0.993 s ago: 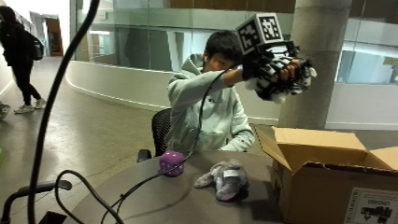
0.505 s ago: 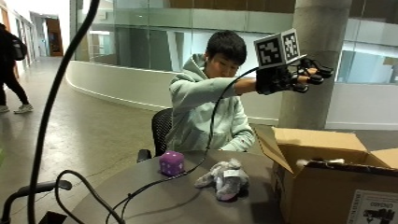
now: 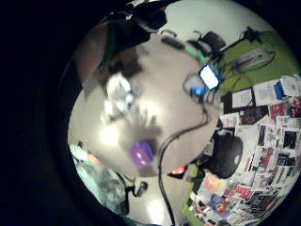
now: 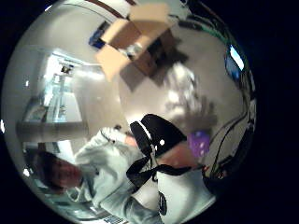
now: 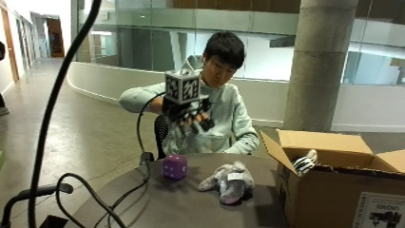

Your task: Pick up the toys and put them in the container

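Right hand (image 5: 188, 116) raised above the bench (image 5: 158, 204), fingers hanging loose and apart, holding nothing. Positioned roughly over the purple die (image 5: 175, 166), which sits straight below, well clear of the fingers. Looks like a hover before coming down for a pickup, so open fingers make sense.

Grey plush toy (image 5: 226, 179) lying on its side on the bench, just beyond the die toward the box, not touching it. Both toys also visible under the palm in the little-finger-side view: die (image 3: 141, 153) nearer, plush (image 3: 118, 96) further out.

Cardboard box (image 5: 329, 185) off to the far side of the hand, flaps up and open, so nothing to clear before a drop. Striped black-and-white toy (image 5: 305, 164) poking out at the near corner of the box, apparently already inside; cannot tell how deep it sits.

Judgement: one toy in, two left on the bench. Die is the likely next target: closest under the hand, hard flat faces, easy pinch from above. Plush is floppy, may need a wider grab. Cable (image 5: 142, 142) trailing off the hand down onto the bench beside the die; snag risk on descent.
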